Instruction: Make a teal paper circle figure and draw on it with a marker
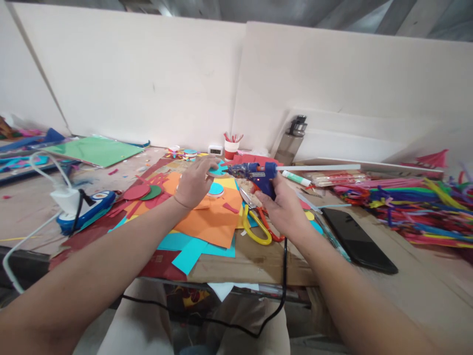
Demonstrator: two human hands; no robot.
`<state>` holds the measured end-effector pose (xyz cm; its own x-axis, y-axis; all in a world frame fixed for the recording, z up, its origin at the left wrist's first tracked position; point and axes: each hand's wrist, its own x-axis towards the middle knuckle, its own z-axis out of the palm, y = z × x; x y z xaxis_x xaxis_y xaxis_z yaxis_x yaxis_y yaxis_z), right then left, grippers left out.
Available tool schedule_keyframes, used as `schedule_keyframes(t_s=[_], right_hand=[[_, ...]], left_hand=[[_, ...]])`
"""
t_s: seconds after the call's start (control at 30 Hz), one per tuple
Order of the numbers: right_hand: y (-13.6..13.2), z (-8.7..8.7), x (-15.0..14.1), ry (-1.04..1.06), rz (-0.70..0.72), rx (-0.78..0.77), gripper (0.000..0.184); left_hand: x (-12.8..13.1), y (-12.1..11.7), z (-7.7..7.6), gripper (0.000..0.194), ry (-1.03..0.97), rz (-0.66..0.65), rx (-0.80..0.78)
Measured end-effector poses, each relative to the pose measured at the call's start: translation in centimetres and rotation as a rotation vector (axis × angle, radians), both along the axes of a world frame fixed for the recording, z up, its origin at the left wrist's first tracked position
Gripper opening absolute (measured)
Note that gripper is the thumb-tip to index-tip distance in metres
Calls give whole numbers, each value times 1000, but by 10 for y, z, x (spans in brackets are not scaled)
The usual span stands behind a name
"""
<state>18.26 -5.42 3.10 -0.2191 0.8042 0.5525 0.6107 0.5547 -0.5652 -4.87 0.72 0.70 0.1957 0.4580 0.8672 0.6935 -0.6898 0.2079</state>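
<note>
My right hand [286, 204] grips a blue hot glue gun [264, 176] by its handle; a long white glue stick [318, 168] juts from its back. Its nozzle points left, at a light-blue paper piece [219, 170] pinched in the fingers of my left hand [197, 182]. Whether the nozzle touches the paper I cannot tell. Below lie a blue-topped white disc [215, 189] and orange paper sheets [207, 224]. Scissors with yellow and red handles [266, 232] rest under my right hand. A red disc [136, 192] and a green disc [152, 193] lie left of my left hand.
A power strip [88, 212] with a white charger stands at the left. On the right are a black phone [358, 239] and many pipe cleaners [410, 207]. A bottle [292, 140] and a paper cup [231, 147] stand at the back. The gun's black cord [285, 276] hangs over the table edge.
</note>
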Motion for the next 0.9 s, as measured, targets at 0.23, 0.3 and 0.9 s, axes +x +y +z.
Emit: schedule_keyframes(t_s=[0.23, 0.3, 0.9], right_hand=[[-1, 1, -2, -12, 4, 1, 38], [-1, 1, -2, -20, 0, -3, 37], [-1, 3, 0, -136, -70, 18, 37]], left_hand=[[1, 0, 0, 32, 8, 27, -25], [1, 0, 0, 33, 11, 26, -29], [-2, 3, -1, 35, 103, 5, 96]])
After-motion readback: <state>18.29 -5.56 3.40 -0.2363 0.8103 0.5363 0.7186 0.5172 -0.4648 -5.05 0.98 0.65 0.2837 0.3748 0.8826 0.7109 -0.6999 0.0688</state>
